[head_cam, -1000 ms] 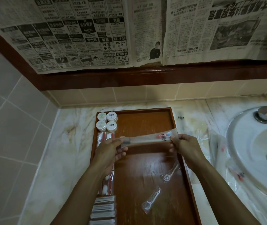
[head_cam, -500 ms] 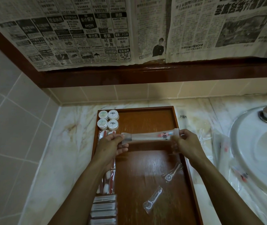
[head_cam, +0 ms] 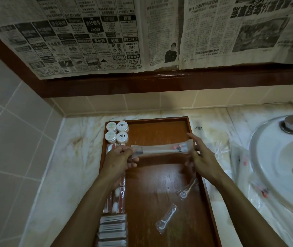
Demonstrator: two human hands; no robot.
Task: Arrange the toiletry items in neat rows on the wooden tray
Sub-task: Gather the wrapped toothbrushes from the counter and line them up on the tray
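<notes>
We held the clear plastic toothbrush packet [head_cam: 160, 150] crosswise above the reddish wooden tray [head_cam: 157, 182]. Our left hand [head_cam: 119, 157] pinched one end with curled fingers; our right hand [head_cam: 202, 155] steadied the other end, fingers spread nearly straight. Four white round jars [head_cam: 117, 131] sat in the tray's far-left corner, on the marble surface [head_cam: 67, 168].
</notes>
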